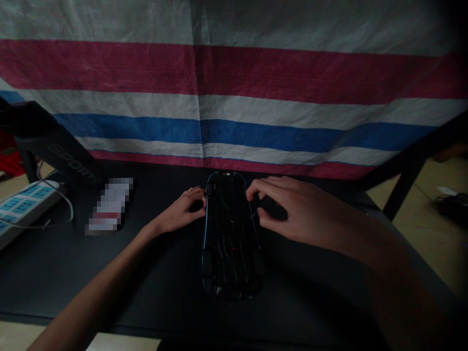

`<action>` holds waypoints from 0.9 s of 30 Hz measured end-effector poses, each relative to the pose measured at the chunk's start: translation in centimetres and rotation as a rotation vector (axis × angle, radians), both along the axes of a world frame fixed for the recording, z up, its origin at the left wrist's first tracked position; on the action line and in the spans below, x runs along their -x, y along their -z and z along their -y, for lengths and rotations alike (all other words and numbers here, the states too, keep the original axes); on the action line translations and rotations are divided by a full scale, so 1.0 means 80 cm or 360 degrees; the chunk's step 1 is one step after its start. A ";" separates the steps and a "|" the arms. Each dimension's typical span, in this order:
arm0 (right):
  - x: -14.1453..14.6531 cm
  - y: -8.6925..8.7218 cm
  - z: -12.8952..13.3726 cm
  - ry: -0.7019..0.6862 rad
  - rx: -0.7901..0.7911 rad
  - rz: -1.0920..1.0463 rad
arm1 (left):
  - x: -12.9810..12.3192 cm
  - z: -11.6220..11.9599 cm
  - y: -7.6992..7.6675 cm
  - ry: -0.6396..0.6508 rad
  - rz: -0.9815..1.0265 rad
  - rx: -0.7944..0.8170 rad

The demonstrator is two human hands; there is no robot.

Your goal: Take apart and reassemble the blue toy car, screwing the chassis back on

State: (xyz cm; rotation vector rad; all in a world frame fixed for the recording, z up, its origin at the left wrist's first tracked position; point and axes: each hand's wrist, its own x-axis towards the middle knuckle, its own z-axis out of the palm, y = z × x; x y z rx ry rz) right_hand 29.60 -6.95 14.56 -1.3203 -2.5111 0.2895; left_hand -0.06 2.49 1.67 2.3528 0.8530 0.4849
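A toy car lies upside down on the black table, its dark underside and wheels facing up, with blue body edges showing along the sides. A tiny red spot shows on the underside. My left hand rests against the car's left side, thumb and fingers curled at its edge. At the car's right side is my right hand, its fingers bent and closed round a small dark thing. A thin, pointed bit sticks out from it towards the car. Its kind is too dark to make out.
At the left lie a white and blue power strip with a cable and a pixelated flat item. Behind them stands a dark object marked SPORT. A striped sheet hangs along the back edge. Dark frame bars rise at the right.
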 end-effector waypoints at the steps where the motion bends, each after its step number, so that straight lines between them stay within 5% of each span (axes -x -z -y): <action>1: 0.001 -0.001 0.000 0.0038 0.0016 0.0039 | 0.000 -0.001 0.001 0.0001 -0.0001 -0.0002; 27: 0.009 -0.005 0.005 0.0189 0.0028 0.0123 | -0.005 0.004 -0.013 -0.0016 -0.0005 0.0027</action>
